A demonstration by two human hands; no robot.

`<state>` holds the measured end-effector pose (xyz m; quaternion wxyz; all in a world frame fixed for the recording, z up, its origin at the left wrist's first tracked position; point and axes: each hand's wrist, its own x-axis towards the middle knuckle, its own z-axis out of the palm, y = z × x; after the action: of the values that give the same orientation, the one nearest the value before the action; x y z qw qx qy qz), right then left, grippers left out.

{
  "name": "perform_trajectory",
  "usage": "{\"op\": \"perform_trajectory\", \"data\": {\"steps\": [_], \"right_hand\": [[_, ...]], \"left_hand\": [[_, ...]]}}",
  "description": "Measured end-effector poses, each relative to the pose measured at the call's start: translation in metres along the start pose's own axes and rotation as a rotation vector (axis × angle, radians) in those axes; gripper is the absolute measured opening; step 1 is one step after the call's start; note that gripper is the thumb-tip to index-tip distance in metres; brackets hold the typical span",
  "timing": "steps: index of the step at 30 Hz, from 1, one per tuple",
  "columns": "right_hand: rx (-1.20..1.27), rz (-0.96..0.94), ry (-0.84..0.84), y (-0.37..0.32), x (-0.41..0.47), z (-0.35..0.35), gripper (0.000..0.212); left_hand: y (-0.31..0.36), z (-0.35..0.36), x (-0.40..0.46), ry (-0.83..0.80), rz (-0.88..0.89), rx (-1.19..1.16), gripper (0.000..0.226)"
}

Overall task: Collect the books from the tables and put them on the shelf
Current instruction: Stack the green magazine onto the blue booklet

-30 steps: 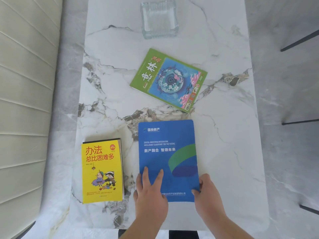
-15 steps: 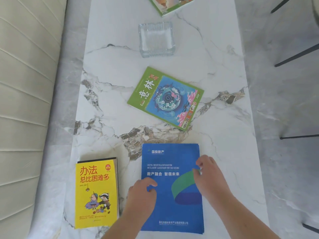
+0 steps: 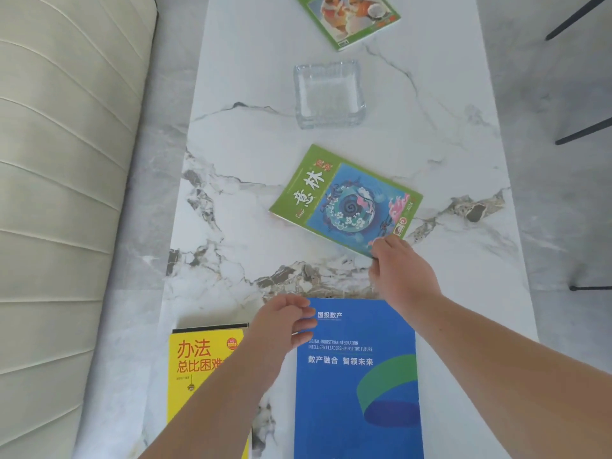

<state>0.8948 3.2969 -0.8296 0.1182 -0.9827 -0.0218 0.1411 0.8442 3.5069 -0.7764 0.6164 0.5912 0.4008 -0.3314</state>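
A green magazine [image 3: 344, 200] lies askew in the middle of the marble table [image 3: 251, 180]. My right hand [image 3: 400, 273] reaches to its near right corner, fingers curled down over that corner. A blue booklet [image 3: 357, 385] lies flat at the near edge. Over its far left corner hovers my left hand [image 3: 281, 323], fingers loosely bent and holding nothing. To the left lies a yellow book [image 3: 198, 369], partly hidden by my left forearm. Another green magazine [image 3: 351, 18] sits at the far end, cut off by the frame.
A square glass dish [image 3: 328, 94] stands beyond the green magazine. A cream ribbed sofa [image 3: 59, 193] runs along the table's left side. Black chair legs [image 3: 583, 130] stand on the grey floor at the right.
Both hands left the blue booklet's near part and moved forward. The right hand went up to the green magazine's corner, and the left rose to the booklet's far left corner. The view tilted forward.
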Motion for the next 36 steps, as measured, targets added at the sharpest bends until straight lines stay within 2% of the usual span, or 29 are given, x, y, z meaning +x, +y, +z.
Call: {"op": "perform_trajectory", "data": {"steps": [4,6,9,12,14,16,18,21,24,27,32,36], "right_hand": [[0.03,-0.043,0.2,-0.019,-0.052,-0.017,0.007],[0.107,-0.052,0.222,-0.032,-0.096,-0.02,0.009],[0.193,-0.039,0.141,-0.045,-0.164,-0.012,0.012],[0.302,-0.051,-0.031,-0.049,-0.218,0.009,0.01],[0.385,0.084,-0.115,-0.044,-0.237,0.018,0.013],[0.496,0.375,-0.111,-0.031,-0.238,0.029,0.011],[0.543,0.627,-0.085,-0.018,-0.236,0.04,0.022],[0.586,0.759,-0.188,-0.011,-0.231,0.051,0.026],[0.593,0.785,-0.217,-0.011,-0.231,0.06,0.015],[0.565,0.788,-0.205,-0.013,-0.233,0.064,0.018],[0.637,0.759,-0.158,-0.021,-0.246,0.069,0.027],[0.601,0.736,-0.142,-0.025,-0.255,0.075,0.037]], "left_hand": [[-0.017,0.025,-0.014,-0.079,0.004,-0.166,0.011],[-0.027,0.033,-0.02,-0.158,0.014,-0.212,0.019],[-0.048,0.036,-0.03,-0.21,-0.005,-0.141,0.024],[-0.08,0.027,-0.034,-0.11,-0.009,0.17,0.016],[-0.101,0.017,-0.035,-0.094,-0.067,0.299,0.018],[-0.115,0.008,-0.034,-0.077,-0.115,0.373,0.016],[-0.126,0.0,-0.032,-0.041,-0.097,0.434,0.015],[-0.136,-0.006,-0.027,0.036,0.0,0.511,0.012],[-0.145,-0.009,-0.021,0.153,0.162,0.718,0.007],[-0.151,-0.008,-0.021,0.266,0.266,0.742,0.021],[-0.163,-0.01,-0.016,0.256,0.311,0.8,0.021],[-0.165,-0.014,-0.013,0.249,0.335,0.825,0.021]]}}
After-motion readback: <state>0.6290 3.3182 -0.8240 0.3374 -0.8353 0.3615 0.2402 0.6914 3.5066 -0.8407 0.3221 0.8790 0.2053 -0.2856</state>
